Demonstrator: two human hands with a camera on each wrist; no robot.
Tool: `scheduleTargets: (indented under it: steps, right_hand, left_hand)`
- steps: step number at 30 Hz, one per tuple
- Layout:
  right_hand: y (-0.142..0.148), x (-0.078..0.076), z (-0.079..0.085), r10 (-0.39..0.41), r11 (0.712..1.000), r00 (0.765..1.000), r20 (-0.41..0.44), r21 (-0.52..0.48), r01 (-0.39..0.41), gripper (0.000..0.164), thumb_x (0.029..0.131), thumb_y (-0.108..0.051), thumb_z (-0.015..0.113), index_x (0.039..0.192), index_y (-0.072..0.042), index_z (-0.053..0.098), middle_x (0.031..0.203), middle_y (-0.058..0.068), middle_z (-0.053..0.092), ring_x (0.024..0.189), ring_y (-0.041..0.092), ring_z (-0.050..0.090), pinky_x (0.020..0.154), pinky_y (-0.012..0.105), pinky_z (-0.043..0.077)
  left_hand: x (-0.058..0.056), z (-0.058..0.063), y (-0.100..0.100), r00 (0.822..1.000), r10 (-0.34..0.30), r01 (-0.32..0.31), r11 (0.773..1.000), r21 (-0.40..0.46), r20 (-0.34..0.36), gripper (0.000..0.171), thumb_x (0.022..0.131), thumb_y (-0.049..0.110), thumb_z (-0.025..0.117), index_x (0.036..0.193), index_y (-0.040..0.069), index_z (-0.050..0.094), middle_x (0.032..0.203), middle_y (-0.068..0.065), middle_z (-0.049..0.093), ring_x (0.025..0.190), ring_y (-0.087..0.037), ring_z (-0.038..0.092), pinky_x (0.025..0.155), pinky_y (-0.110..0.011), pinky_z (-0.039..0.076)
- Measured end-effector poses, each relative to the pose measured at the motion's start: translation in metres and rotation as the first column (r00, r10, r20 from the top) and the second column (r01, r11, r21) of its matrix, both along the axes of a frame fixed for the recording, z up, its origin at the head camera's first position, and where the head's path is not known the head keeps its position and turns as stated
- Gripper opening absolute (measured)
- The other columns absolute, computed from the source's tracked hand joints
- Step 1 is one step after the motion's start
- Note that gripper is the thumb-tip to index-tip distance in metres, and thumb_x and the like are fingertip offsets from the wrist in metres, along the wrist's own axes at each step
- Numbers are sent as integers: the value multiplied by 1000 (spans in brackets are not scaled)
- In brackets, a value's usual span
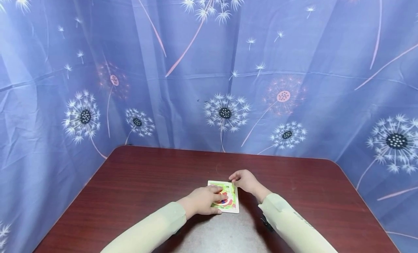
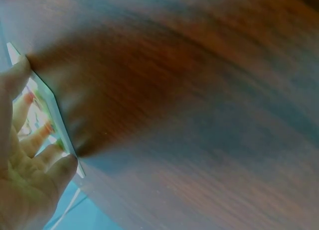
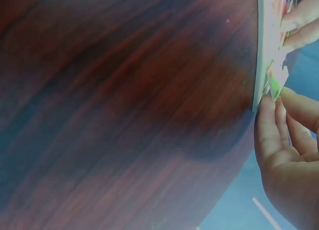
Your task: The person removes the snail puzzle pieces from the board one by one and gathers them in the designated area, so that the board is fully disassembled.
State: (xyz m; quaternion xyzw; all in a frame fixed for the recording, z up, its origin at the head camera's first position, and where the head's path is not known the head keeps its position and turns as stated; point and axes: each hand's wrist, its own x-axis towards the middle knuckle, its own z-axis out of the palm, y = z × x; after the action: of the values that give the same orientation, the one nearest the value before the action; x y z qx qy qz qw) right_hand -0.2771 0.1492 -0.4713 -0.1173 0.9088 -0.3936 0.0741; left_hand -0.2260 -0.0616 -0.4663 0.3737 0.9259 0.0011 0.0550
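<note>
A small square jigsaw puzzle (image 1: 233, 206) with a white border and a bright green, red and yellow picture lies flat on the table. My left hand (image 1: 202, 200) rests over its left side, fingers spread across the picture and thumb at the near edge. In the left wrist view, the fingertips (image 2: 49, 126) touch the printed face. At the far right corner my right hand (image 1: 247, 181) pinches a green and white puzzle piece (image 3: 277, 81) between thumb and fingers. That piece is tilted up from the board. My left palm hides part of the picture.
The dark red wooden table (image 1: 147, 173) has rounded far corners. A blue curtain (image 1: 189, 111) with dandelion prints hangs behind it and along both sides. Pale sleeves (image 1: 153, 227) cover both forearms, and a dark band (image 1: 267, 223) shows under the right one.
</note>
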Motion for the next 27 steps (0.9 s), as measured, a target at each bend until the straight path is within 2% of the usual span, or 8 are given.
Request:
scheduleTargets:
  steps: [5, 9, 17, 27]
  right_hand:
    - [-4, 2, 4, 8, 996, 1000, 4, 85, -8, 15, 86, 9, 68, 96, 4, 78, 88, 13, 78, 81, 16, 69, 73, 29, 57]
    - [-5, 4, 7, 3, 994, 1000, 2, 110, -4, 12, 87, 7, 69, 91, 2, 80, 88, 13, 79, 82, 15, 68, 73, 29, 56]
    - [-4, -1, 8, -26, 998, 998, 65, 61, 22, 9, 87, 5, 71, 88, 2, 79, 83, 12, 78, 71, 10, 62, 64, 24, 52]
    - [-2, -1, 7, -55, 998, 994, 99, -17, 57, 7, 87, 6, 72, 88, 6, 78, 82, 15, 78, 69, 11, 68, 68, 32, 60]
  left_hand:
    - [0, -1, 0, 1000, -1, 1, 1000, 0, 5, 55, 91, 52, 71, 143, 36, 60, 155, 1, 54, 143, -19, 53, 110, -34, 51]
    - [-1, -1, 0, 1000, -4, 4, 1000, 3, 5, 55, 91, 52, 71, 143, 36, 60, 155, 1, 54, 142, -19, 54, 109, -35, 52]
    - [-1, 0, 0, 1000, 0, 0, 1000, -5, -5, 56, 90, 53, 71, 143, 38, 60, 155, 2, 54, 142, -18, 54, 109, -34, 52]
    - [-4, -4, 0, 1000, -7, 7, 1000, 0, -8, 56, 91, 52, 70, 143, 36, 60, 155, 0, 55, 141, -18, 54, 110, -33, 51]
